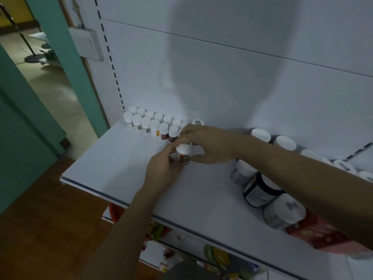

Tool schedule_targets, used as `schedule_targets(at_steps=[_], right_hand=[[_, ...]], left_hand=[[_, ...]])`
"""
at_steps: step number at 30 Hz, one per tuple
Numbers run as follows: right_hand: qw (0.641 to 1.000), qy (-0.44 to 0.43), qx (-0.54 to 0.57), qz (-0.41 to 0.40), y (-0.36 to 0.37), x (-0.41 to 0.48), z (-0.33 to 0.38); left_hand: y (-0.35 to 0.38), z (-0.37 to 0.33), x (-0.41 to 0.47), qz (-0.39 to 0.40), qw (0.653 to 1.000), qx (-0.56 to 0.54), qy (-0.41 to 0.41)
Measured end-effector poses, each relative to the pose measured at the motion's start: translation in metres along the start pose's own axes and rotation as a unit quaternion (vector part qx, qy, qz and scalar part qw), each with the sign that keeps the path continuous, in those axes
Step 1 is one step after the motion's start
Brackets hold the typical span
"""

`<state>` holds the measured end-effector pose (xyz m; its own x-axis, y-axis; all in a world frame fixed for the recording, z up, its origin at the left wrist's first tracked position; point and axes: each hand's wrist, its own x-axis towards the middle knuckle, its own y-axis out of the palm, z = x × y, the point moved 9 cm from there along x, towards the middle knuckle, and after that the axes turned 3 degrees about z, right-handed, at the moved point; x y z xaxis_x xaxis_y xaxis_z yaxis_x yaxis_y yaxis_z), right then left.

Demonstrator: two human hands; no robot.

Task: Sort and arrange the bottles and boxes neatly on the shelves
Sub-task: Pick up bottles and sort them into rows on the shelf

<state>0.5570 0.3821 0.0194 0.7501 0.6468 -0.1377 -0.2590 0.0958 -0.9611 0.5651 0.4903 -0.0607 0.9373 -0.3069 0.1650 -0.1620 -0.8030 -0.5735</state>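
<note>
A small white-capped bottle (pixel 183 153) with an orange-brown label stands on the white shelf (pixel 125 170). My left hand (pixel 161 170) grips it from the near side. My right hand (pixel 205 144) closes over it from the right and above. Just behind them, two rows of several small white-capped bottles (pixel 150 123) line the back panel at the shelf's left. Larger jars, one dark-labelled (pixel 260 194) and one grey-labelled (pixel 282 213), lie on the right under my right forearm. A red box (pixel 314 233) lies at the right front edge.
More white-lidded jars (pixel 284 143) stand along the back right. A lower shelf (pixel 181 245) holds colourful packets and a red bowl (pixel 115 213). A doorway with teal walls (pixel 66 67) opens at the left, above a brown wooden floor (pixel 50 229).
</note>
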Motion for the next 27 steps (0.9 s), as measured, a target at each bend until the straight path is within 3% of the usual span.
schedule_targets(at_steps=[3, 9, 15, 27], right_hand=[[0.998, 0.054, 0.015, -0.022, 0.003, 0.002, -0.012], [0.990, 0.130, -0.015, -0.045, -0.003, 0.001, -0.041], [0.987, 0.135, -0.045, -0.069, -0.003, 0.003, -0.041], [0.988, 0.148, -0.027, -0.040, 0.000, 0.001, -0.047]], left_hand=[[0.001, 0.001, -0.004, -0.027, 0.999, 0.037, 0.019], [0.007, 0.007, -0.009, -0.055, 0.972, 0.229, -0.002], [0.009, 0.003, -0.010, -0.057, 0.963, 0.264, 0.015], [0.010, 0.000, -0.014, -0.035, 0.961, 0.275, 0.029]])
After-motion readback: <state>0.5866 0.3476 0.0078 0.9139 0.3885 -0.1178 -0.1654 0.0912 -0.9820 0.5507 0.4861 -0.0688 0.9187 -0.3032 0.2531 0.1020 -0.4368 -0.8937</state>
